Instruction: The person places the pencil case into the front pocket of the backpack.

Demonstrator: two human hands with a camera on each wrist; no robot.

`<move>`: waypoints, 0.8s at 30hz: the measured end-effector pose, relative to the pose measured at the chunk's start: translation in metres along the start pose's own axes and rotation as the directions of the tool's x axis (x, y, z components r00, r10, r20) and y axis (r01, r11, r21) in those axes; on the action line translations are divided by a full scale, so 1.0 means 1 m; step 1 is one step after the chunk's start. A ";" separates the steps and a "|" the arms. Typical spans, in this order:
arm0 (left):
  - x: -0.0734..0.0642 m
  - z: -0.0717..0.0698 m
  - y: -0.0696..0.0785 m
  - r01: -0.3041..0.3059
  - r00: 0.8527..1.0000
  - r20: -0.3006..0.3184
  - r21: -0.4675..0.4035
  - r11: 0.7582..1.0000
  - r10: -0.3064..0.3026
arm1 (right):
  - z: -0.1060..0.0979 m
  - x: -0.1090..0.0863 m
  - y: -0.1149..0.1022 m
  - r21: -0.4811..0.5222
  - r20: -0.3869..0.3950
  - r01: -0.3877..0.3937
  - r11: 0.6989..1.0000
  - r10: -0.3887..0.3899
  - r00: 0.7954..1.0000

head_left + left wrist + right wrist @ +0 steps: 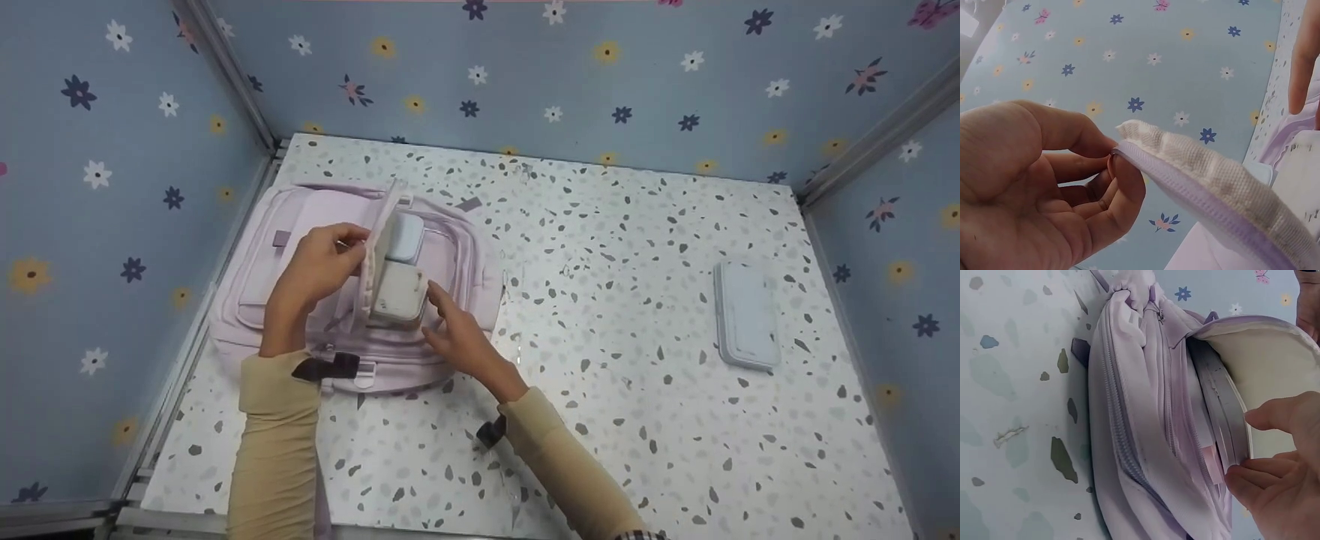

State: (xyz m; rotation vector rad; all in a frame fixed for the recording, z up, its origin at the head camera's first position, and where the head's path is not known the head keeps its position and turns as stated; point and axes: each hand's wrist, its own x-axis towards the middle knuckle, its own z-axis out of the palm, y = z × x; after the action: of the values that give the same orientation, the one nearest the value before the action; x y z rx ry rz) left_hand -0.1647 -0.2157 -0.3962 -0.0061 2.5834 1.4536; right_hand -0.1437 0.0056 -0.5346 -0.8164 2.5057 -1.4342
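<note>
A pale pink backpack lies on the table with its front pocket flap lifted. My left hand pinches the flap's zippered edge between thumb and fingers, plainest in the left wrist view. Inside the pocket sit an off-white flat case and, farther back, a light blue case. My right hand is at the off-white case's right edge, fingers extended. In the right wrist view, its fingertips meet the rim of a greyish case in the pocket; how firmly is unclear.
A pale rectangular case lies alone on the right of the speckled table. Flowered blue panels enclose the table at the back and sides. A black strap piece is by the left cuff.
</note>
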 end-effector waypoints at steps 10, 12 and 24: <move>0.000 0.003 0.000 -0.032 0.999 -0.031 -0.009 0.999 0.032 | 0.002 0.003 -0.002 -0.052 -0.022 -0.005 0.999 0.004 1.000; 0.000 0.003 0.001 -0.038 0.999 -0.021 -0.020 0.999 0.037 | 0.005 0.005 -0.005 -0.109 -0.025 -0.006 0.994 0.003 1.000; 0.003 0.008 0.005 -0.043 0.999 -0.012 -0.036 0.998 0.042 | 0.017 0.021 -0.015 -0.252 -0.002 0.009 0.968 -0.010 1.000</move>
State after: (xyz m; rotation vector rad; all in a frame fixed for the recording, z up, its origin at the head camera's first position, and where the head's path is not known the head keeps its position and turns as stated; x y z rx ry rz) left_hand -0.1670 -0.2055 -0.3967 0.0360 2.5811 1.5189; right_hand -0.1491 -0.0238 -0.5286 -0.8671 2.7271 -1.1324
